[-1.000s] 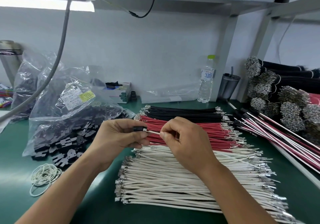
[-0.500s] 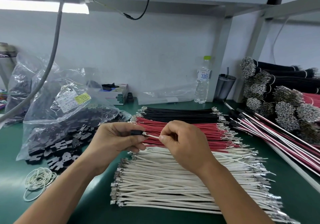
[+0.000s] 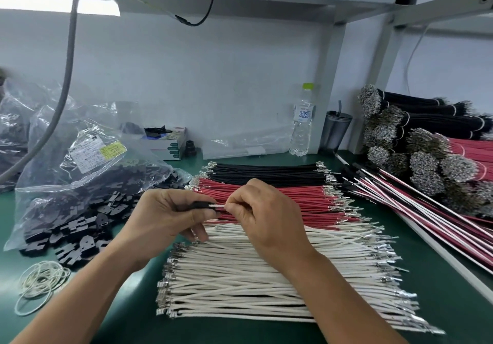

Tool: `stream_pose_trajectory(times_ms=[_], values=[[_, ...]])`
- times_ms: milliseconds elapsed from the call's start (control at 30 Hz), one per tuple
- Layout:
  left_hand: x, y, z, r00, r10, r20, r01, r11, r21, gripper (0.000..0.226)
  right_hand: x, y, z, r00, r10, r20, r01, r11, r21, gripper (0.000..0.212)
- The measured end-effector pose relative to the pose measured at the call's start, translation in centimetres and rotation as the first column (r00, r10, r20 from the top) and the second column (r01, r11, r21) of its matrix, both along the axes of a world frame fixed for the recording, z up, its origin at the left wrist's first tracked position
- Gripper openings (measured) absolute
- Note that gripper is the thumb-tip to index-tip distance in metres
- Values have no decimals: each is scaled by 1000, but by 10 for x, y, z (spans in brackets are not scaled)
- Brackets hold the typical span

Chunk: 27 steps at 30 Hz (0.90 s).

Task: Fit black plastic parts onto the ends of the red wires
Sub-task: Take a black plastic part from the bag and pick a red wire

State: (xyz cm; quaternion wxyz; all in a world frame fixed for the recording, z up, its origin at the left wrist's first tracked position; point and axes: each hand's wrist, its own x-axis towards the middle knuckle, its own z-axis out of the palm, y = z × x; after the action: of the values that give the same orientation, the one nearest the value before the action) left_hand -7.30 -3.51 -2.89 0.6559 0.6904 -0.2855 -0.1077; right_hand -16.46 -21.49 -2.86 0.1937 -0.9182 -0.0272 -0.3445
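Observation:
My left hand (image 3: 165, 218) pinches a small black plastic part (image 3: 200, 205) between thumb and fingers. My right hand (image 3: 262, 215) pinches a thin white wire (image 3: 217, 206) whose end meets the black part. Both hands hover over the row of red wires (image 3: 288, 199) lying across the green table. Loose black plastic parts (image 3: 77, 226) spill from a clear bag (image 3: 80, 167) to the left.
Black wires (image 3: 266, 170) lie behind the red ones, white wires (image 3: 266, 277) in front. Bundled wires (image 3: 426, 157) and finished assemblies (image 3: 416, 205) fill the right side. Rubber bands (image 3: 40, 285) lie front left. A water bottle (image 3: 302, 122), cup (image 3: 334, 130) and small box (image 3: 170, 143) stand at the back.
The hands hold the same grip; the wire end has slid a little further into the black part. The camera has shifted slightly, so the scene sits more to the left.

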Motion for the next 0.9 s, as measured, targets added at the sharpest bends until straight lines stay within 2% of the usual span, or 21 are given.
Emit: stream_pose_trajectory(times_ms=[100,267,367,433,500,567,667,733,767,833,867,900], values=[[0,1,-1,1000,2,18,-2,1000,1,24,2,6,-2,996,-16,92,23,997,-77,11],[0,2,0,999,-38,35,40,998,-53,24,3,11,-6,973,16,232,12,993,-119,13],[3,4,0,998,-45,48,49,996,-81,29,2,12,-2,966,22,257,29,980,-195,15],[11,9,0,999,-34,21,37,988,-150,43,0,9,4,970,25,242,29,976,-218,15],[21,16,0,999,-6,-45,-7,961,-276,67,-3,0,10,985,5,172,24,985,-170,23],[34,21,-3,995,0,-99,-38,925,-378,77,-9,-12,15,989,-38,141,59,988,-146,29],[49,26,-9,993,-47,-111,-3,910,-416,73,-20,-34,36,936,-87,341,158,969,-188,14],[52,29,-11,997,-3,-78,-26,928,-372,68,-29,-64,61,877,-153,456,258,950,-177,11],[52,30,-11,995,91,-33,-97,946,-309,60,-35,-83,72,861,-226,455,330,930,-162,11],[53,30,-14,934,339,113,-321,935,-154,31,-50,-128,87,842,-418,342,485,864,-137,12],[55,29,-18,880,426,211,-418,905,-84,23,-57,-152,88,814,-516,265,561,817,-133,13],[57,28,-22,820,463,336,-498,867,20,24,-64,-173,84,770,-612,183,636,760,-134,13]])
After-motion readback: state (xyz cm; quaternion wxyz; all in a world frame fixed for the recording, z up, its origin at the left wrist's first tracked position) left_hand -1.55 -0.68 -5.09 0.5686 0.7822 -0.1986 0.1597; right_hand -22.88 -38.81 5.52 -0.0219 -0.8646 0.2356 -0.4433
